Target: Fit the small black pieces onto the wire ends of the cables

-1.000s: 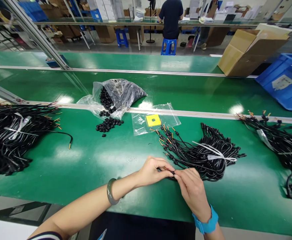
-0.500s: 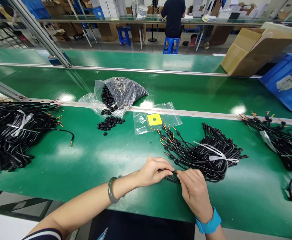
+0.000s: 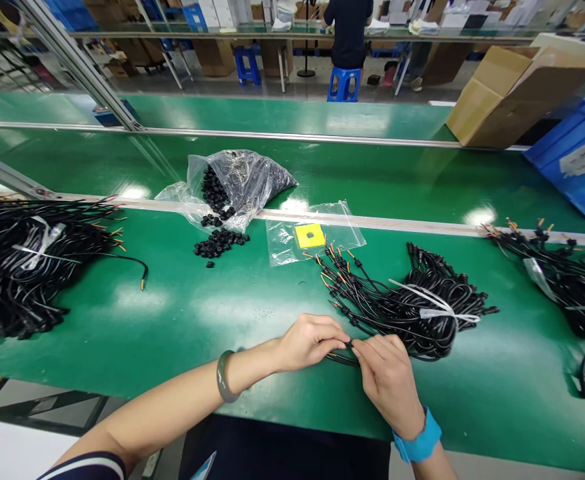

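My left hand (image 3: pixel 311 343) and my right hand (image 3: pixel 387 373) meet fingertip to fingertip at the near side of the table. Both pinch a thin black cable, most of which the fingers cover. A tied bundle of black cables (image 3: pixel 435 327) lies just beyond my right hand, its stripped orange and red wire ends pointing left. Small black fittings sit on several of those cables. Farther off, a heap of small black plastic fittings (image 3: pixel 219 243) has spilled from a clear plastic bag (image 3: pixel 257 180).
A clear zip bag (image 3: pixel 282 250) with a yellow square card (image 3: pixel 309 235) lies mid-table. More black cable bundles rest at the left (image 3: pixel 17 273) and right (image 3: pixel 567 287). An open cardboard box (image 3: pixel 492 100) and a blue bin (image 3: pixel 572 160) stand far right. A person (image 3: pixel 348 33) sits in the background.
My hands stay almost in place, with the fingertips slightly closer together on the cable. The whole view has shifted a little; nothing on the table has visibly moved.
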Demonstrator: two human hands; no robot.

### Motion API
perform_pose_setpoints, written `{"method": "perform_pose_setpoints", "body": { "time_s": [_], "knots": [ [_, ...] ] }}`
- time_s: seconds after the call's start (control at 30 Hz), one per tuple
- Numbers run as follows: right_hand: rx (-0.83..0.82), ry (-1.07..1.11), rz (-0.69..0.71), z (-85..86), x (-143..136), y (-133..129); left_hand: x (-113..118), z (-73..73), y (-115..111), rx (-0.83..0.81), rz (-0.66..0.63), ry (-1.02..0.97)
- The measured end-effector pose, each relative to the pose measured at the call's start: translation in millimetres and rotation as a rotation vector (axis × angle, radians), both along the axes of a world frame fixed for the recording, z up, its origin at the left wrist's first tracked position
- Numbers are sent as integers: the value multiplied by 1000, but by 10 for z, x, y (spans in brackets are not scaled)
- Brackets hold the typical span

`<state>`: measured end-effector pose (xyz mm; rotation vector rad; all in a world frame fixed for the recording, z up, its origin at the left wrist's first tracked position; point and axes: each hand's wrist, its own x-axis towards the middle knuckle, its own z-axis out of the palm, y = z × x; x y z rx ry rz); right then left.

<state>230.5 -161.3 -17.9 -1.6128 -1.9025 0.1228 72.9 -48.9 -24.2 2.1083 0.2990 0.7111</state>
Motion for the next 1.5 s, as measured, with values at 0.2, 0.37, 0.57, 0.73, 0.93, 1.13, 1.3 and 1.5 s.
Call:
{"method": "perform_pose_setpoints", "body": {
  "time_s": [0.2,0.37,0.57,0.73,0.93,1.13,1.3,1.5],
  "knots": [
    [-10,-20,-1,-7,0,-8,-3,-26,-4,2,-17,1],
    [11,-34,-7,1,-6,-2,7,-16,-11,-19,-10,25],
    [30,-51,-17,6,-22,19,21,11,-26,-72,5,123],
    [64,-33,-17,-6,-32,20,37,-11,-29,-117,34,145],
    [63,-5,-26,-20,-15,24,61,-28,-39,-339,110,83],
    [87,30,-23,-37,13,18,88,-7,-47,-563,119,-3],
    [149,0,6,-90,46,16,102,6,-40,-542,148,54],
    [194,-54,55,-119,74,49,113,-81,-24,-391,132,113]
  ]
}}
